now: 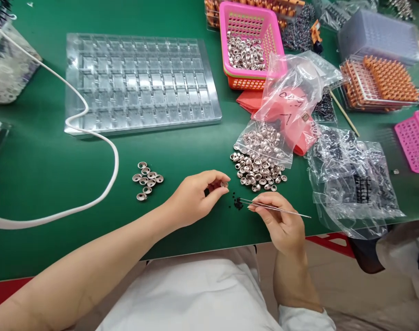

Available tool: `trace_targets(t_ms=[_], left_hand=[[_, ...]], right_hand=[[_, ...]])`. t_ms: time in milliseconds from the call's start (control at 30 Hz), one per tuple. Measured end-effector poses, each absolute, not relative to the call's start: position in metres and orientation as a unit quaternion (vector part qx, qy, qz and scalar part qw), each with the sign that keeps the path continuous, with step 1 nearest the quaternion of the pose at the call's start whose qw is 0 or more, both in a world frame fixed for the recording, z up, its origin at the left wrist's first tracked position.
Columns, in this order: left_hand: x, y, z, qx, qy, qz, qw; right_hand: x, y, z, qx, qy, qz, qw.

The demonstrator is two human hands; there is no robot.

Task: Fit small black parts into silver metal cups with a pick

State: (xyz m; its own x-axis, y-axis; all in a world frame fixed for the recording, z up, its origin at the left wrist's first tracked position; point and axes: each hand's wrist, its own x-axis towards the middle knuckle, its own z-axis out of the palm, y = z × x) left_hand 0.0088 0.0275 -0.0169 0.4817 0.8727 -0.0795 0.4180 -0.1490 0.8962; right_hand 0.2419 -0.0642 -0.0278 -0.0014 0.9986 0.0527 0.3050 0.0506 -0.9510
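Between thumb and forefinger, my left hand [198, 195] pinches a small silver metal cup [224, 184]. My right hand [280, 220] grips a pair of thin tweezers [274, 208], whose tips point left over a little cluster of tiny black pieces [238, 203]. Just beyond my hands lies a heap of silver cups [259, 172], spilling from the mouth of a clear plastic bag [264, 138]. Several more cups [148, 177] sit in a loose group left of my left hand. Whether the tweezers' tips hold a black piece is too small to tell.
A clear compartment tray [143, 85] lies at the back left, with a white cable [114, 170] curving before it. Pink basket [252, 23] holds more cups. Plastic bags [357, 179] and orange part racks [390, 82] fill the right. A person's sleeve [402, 257] shows at lower right.
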Motion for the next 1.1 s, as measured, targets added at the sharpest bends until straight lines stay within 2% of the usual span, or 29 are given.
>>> trace_targets(t_ms=[200, 767, 1100], left_hand=[[0.006, 0.033, -0.015, 0.68, 0.456, 0.233, 0.525], [0.005, 0.033, -0.017, 0.698, 0.428, 0.245, 0.52], [0.004, 0.034, -0.019, 0.708, 0.424, 0.241, 0.511]], right_hand=[[0.244, -0.055, -0.025, -0.514, -0.668, 0.357, 0.401], [0.243, -0.054, -0.025, -0.513, -0.663, 0.369, 0.401], [0.241, -0.054, -0.027, -0.494, -0.652, 0.369, 0.441]])
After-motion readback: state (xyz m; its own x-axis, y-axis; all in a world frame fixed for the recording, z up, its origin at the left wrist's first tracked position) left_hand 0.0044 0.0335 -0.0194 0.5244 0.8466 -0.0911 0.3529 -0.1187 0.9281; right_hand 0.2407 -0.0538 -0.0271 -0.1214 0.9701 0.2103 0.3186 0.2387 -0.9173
